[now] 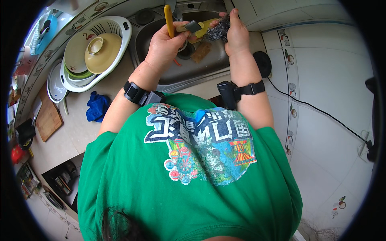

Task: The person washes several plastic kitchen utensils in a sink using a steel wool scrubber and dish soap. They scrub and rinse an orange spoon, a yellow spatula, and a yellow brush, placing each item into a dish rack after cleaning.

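Observation:
Over the steel sink (162, 70), my left hand (166, 42) grips a tool with a yellow handle (169, 19). A small dark grey and tan piece (190, 27) sticks out between its thumb and fingers; whether it belongs to that tool, I cannot tell. Steel wool (218, 31) lies against the palm and fingers of my right hand (238, 36), which holds it at the sink's right side. Behind it is a yellow item (205, 28), partly covered. A brown scrubbing pad (201, 51) rests on the sink floor by the drain (186, 51), and a small orange-red piece (177, 62) is nearby.
Left of the sink, a white drainer basket (99, 79) holds bowls and a tan lid (104, 54). A blue cloth (98, 107) and a wooden cutting board (49, 116) lie on the counter. To the right, a black cord (313, 105) runs from a round black object (261, 64) along the tiled wall.

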A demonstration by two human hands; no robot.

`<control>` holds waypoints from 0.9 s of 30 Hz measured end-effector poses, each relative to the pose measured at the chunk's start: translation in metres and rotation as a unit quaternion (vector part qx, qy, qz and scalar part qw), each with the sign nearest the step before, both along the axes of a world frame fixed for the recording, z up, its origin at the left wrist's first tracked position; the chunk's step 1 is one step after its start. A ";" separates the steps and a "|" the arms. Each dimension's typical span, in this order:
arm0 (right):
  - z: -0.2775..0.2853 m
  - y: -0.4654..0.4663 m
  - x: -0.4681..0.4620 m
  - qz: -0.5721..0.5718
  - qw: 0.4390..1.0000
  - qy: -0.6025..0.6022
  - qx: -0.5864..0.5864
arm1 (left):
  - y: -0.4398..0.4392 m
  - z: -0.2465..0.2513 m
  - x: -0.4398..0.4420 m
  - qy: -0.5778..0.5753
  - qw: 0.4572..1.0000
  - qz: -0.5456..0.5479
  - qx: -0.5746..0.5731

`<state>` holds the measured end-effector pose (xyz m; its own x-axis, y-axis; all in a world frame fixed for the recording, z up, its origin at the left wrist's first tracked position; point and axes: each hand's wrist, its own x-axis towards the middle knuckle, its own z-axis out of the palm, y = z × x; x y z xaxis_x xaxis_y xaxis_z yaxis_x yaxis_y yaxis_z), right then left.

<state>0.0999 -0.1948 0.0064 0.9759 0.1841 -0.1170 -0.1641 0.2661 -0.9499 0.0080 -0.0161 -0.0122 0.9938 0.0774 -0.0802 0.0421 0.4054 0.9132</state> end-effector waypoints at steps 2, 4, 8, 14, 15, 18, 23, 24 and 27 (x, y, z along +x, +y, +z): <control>0.003 0.002 -0.007 0.049 0.998 -0.046 -0.006 | 0.001 -0.004 0.001 -0.041 0.998 0.019 0.049; 0.009 0.020 -0.023 0.090 0.989 -0.103 -0.054 | 0.000 -0.010 0.003 -0.033 0.990 0.050 0.125; -0.005 0.026 -0.034 0.118 0.975 -0.136 -0.127 | -0.001 -0.019 0.005 -0.024 0.968 0.088 0.233; 0.003 0.034 -0.041 0.121 0.962 -0.207 -0.129 | 0.004 -0.033 0.007 -0.080 0.931 0.158 0.320; 0.000 0.038 -0.044 0.126 0.956 -0.216 -0.152 | 0.003 -0.028 0.006 -0.091 0.919 0.151 0.353; -0.005 0.044 -0.043 0.094 0.944 -0.219 -0.230 | -0.003 -0.014 0.000 -0.133 0.889 0.146 0.414; -0.023 0.048 -0.031 0.019 0.951 -0.093 -0.294 | -0.010 -0.013 -0.001 -0.220 0.860 0.145 0.437; -0.036 0.042 -0.022 0.021 0.953 -0.082 -0.292 | -0.011 -0.013 -0.001 -0.228 0.860 0.140 0.435; -0.045 0.032 -0.012 -0.038 0.974 -0.016 -0.221 | -0.008 -0.014 -0.002 -0.134 0.922 0.091 0.353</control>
